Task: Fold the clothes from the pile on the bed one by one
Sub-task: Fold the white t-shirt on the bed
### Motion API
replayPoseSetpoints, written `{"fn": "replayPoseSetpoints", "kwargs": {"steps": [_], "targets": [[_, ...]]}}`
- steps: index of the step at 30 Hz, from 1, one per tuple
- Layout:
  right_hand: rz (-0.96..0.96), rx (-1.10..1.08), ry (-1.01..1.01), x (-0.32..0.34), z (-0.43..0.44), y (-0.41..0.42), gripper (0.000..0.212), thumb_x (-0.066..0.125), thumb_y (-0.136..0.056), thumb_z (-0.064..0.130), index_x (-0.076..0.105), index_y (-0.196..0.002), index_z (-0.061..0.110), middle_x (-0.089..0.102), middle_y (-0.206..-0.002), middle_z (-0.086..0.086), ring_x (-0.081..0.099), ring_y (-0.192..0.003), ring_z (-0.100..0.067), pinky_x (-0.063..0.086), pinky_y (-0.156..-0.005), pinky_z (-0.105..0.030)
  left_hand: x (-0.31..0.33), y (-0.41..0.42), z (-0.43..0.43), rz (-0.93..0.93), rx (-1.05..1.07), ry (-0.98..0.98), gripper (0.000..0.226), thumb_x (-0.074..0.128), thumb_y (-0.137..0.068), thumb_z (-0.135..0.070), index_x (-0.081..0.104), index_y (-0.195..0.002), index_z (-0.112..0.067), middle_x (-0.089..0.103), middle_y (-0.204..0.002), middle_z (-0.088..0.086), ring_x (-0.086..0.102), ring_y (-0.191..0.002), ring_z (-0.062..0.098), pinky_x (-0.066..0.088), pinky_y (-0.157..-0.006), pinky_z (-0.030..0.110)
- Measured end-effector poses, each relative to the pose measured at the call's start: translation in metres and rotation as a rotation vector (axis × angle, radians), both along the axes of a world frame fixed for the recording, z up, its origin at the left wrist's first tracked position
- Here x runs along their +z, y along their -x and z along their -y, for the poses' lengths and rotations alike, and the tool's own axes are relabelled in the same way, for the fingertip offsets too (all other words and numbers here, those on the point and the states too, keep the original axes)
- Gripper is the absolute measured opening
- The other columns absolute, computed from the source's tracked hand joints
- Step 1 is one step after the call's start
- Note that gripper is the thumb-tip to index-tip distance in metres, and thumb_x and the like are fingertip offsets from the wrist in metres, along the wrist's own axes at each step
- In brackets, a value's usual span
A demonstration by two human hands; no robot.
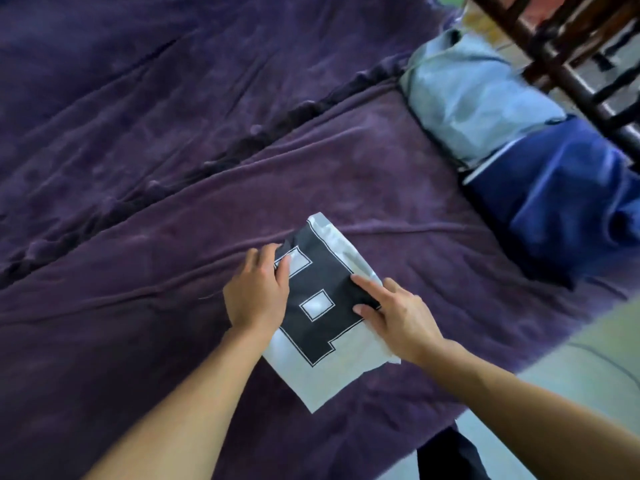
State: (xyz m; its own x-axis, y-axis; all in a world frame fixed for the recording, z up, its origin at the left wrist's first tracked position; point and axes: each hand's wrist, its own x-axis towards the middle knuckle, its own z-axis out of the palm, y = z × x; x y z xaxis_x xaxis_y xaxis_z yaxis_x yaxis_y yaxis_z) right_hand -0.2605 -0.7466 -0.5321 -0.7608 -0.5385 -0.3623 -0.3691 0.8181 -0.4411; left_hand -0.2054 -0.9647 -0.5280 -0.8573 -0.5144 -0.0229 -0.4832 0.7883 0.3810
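Left hand (258, 292) pinches, right hand (398, 317) presses straight-fingered, opposite edges of folded grey fabric shirt with black block print (320, 374) lying between them on purple blanket (138, 341); I'd square edges and flatten creases before letting go.

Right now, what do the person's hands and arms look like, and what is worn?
Left hand and right hand are bare: no gloves, rings or watch seen. The forearms are bare too, with no sleeve in view.
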Motion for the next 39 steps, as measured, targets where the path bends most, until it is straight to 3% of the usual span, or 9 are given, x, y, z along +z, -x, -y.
{"fn": "replayPoseSetpoints", "kwargs": {"steps": [3,8,17,21,24,26,28,34,39], "targets": [[-0.025,0.0,0.012,-0.002,-0.06,0.048,0.051,0.053,-0.094,0.044,0.039,-0.143,0.041,0.039,-0.087,0.006,0.057,-0.077,-0.035,0.048,-0.069,-0.039,0.0,0.05,-0.059,-0.001,-0.001,-0.02,0.031,0.052,-0.096,-0.036,0.06,-0.119,-0.016,0.063,-0.11,0.009,0.063,-0.091,0.038,0.045,-0.063,0.04],[-0.1,-0.014,0.02,0.03,-0.155,0.137,0.051,0.048,-0.095,0.049,0.032,-0.143,0.046,0.038,-0.088,0.008,0.057,-0.077,-0.031,0.048,-0.071,-0.04,0.025,0.146,-0.15,-0.008,0.01,-0.041,0.036,0.044,-0.098,-0.04,0.055,-0.124,-0.018,0.059,-0.114,0.007,0.06,-0.092,0.04,0.042,-0.069,0.041],[-0.244,-0.167,0.058,0.095,-0.288,0.278,0.051,0.059,-0.09,0.044,0.045,-0.139,0.041,0.051,-0.09,0.001,0.058,-0.088,-0.028,0.047,-0.078,-0.039,0.083,0.311,-0.278,-0.089,-0.081,-0.07,0.037,0.04,-0.099,-0.043,0.053,-0.124,-0.02,0.057,-0.119,0.006,0.058,-0.1,0.035,0.037,-0.073,0.038],[-0.225,-0.225,-0.139,0.083,-0.336,0.307,0.048,0.054,-0.092,0.048,0.042,-0.138,0.045,0.054,-0.104,0.004,0.059,-0.098,-0.03,0.046,-0.075,-0.036,0.059,0.356,-0.32,0.025,-0.205,-0.164,0.04,0.039,-0.098,-0.045,0.05,-0.129,-0.022,0.053,-0.123,0.008,0.055,-0.106,0.034,0.036,-0.076,0.036],[-0.264,-0.27,-0.325,0.064,-0.357,0.307,0.045,0.048,-0.094,0.049,0.046,-0.138,0.036,0.053,-0.126,-0.004,0.049,-0.116,-0.032,0.044,-0.088,-0.04,0.025,0.363,-0.334,0.191,-0.271,-0.123,0.05,0.04,-0.097,-0.048,0.04,-0.142,-0.027,0.037,-0.14,0.012,0.038,-0.126,0.034,0.032,-0.1,0.043],[-0.468,-0.221,-0.226,0.055,-0.355,0.297,0.048,0.047,-0.093,0.048,0.051,-0.136,0.028,0.049,-0.138,-0.012,0.042,-0.126,-0.035,0.039,-0.094,-0.045,0.009,0.349,-0.335,0.147,-0.271,0.008,0.052,0.038,-0.097,-0.048,0.036,-0.145,-0.028,0.026,-0.151,0.014,0.027,-0.136,0.035,0.028,-0.105,0.049],[-0.592,-0.118,-0.072,0.048,-0.344,0.287,0.054,0.049,-0.091,0.049,0.051,-0.138,0.023,0.042,-0.146,-0.016,0.036,-0.136,-0.037,0.035,-0.101,-0.049,-0.004,0.331,-0.337,0.052,-0.299,0.088,0.056,0.032,-0.094,-0.051,0.037,-0.145,-0.028,0.026,-0.153,0.015,0.029,-0.137,0.038,0.032,-0.103,0.053],[-0.382,0.056,-0.256,-0.015,-0.358,0.275,0.071,0.021,-0.089,0.071,0.022,-0.151,0.035,0.018,-0.16,-0.009,0.005,-0.149,-0.031,0.019,-0.114,-0.058,-0.046,0.302,-0.351,0.187,-0.347,0.087,0.068,0.018,-0.09,-0.061,0.012,-0.151,-0.033,0.011,-0.159,0.016,0.019,-0.142,0.039,0.028,-0.109,0.053],[-0.345,0.085,-0.274,-0.041,-0.369,0.285,0.072,0.02,-0.089,0.073,0.013,-0.152,0.039,0.007,-0.162,-0.002,-0.005,-0.149,-0.027,0.014,-0.117,-0.055,-0.067,0.307,-0.362,0.229,-0.318,0.149,0.068,0.018,-0.092,-0.061,-0.002,-0.152,-0.034,-0.001,-0.16,0.015,0.009,-0.145,0.037,0.019,-0.113,0.051]]}}
